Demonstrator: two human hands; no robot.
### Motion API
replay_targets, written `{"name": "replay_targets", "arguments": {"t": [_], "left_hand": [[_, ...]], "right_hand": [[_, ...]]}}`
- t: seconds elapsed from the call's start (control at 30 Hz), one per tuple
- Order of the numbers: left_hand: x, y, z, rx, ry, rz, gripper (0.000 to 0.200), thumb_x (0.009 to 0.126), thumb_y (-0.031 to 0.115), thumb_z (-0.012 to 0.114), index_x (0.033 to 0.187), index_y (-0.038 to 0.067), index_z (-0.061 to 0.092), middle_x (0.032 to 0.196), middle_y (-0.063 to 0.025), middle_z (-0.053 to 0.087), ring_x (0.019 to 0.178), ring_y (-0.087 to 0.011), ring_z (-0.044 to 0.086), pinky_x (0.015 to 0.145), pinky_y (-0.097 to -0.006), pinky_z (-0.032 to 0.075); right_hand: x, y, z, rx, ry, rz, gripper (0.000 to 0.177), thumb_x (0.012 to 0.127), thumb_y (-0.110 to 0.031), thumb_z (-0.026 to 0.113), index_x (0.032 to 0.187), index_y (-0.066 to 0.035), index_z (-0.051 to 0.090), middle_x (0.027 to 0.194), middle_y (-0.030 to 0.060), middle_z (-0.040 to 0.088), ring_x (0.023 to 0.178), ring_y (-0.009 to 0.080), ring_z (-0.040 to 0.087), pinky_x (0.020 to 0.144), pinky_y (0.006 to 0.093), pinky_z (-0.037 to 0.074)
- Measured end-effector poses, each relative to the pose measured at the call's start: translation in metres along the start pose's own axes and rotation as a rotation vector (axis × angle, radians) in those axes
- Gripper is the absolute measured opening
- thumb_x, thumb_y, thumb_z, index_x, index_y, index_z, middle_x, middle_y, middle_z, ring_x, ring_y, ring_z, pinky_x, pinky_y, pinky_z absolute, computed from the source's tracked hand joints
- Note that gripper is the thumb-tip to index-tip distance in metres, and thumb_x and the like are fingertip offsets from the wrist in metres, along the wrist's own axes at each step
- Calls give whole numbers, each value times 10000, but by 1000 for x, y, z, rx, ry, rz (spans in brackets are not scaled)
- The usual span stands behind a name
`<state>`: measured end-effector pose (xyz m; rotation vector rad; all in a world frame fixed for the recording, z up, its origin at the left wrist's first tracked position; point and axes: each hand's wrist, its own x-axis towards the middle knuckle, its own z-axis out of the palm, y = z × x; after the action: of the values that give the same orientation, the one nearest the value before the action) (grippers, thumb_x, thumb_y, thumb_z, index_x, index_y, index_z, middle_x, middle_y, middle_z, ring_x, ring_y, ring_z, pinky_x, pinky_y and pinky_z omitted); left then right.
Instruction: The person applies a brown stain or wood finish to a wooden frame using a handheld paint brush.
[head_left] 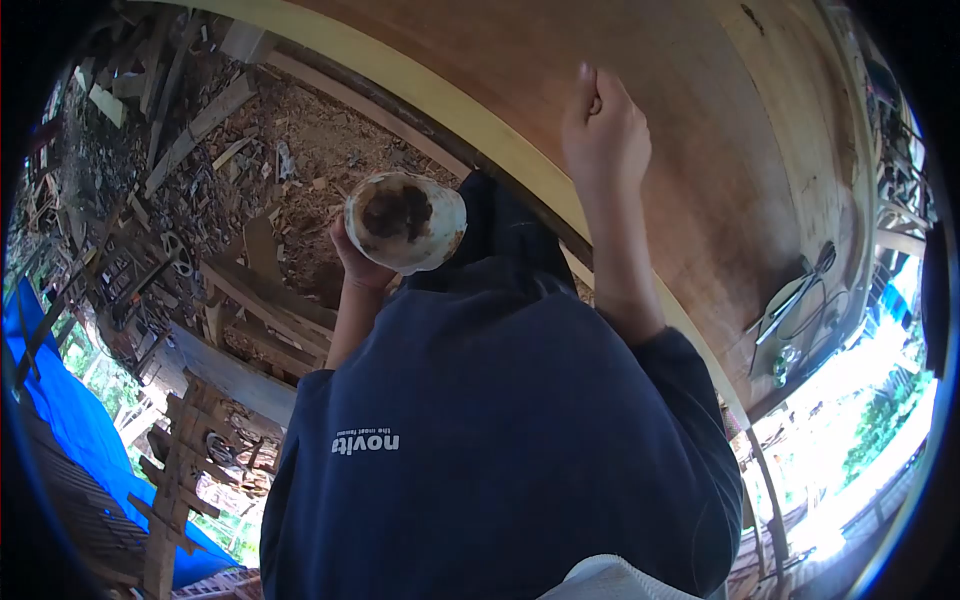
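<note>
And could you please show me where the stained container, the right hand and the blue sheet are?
Stained container (pixel 402 254): head view, on its pale lower wall.
Right hand (pixel 612 132): head view, middle of the hand.
Blue sheet (pixel 82 424): head view, middle of its visible stretch.

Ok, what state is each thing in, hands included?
White container: held, open end toward the camera, stained brown inside.
Left hand: fingers gripping the white container's side.
Right hand: fingers curled; whether they hold anything is unclear.
Wooden panel: brown, with a curved pale edge.
Blue tarp: spread aslant.
</note>
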<state>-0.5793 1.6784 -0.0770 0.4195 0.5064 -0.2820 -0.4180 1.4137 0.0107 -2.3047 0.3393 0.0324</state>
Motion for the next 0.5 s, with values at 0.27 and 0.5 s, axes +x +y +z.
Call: {"name": "replay_targets", "arguments": {"t": [0.27,0.5], "left_hand": [[-35,-12,1,40,34,71,671,918,585,429,1383,101,439,1317,-123,539,1214,-294,526,1026,-457,442],[-68,-3,-29,5,184,154,762,878,655,418,1408,108,416,1384,-130,476,1269,-328,465,1068,-514,378]], "right_hand": [[3,20,20,848,-154,118,367,1005,-314,474,842,-23,626,793,118,700,529,183,591,583,333,508],[-19,116,-91,-295,285,-49,322,983,-242,465,939,-22,696,905,155,712,772,337,682,728,396,536]]}}
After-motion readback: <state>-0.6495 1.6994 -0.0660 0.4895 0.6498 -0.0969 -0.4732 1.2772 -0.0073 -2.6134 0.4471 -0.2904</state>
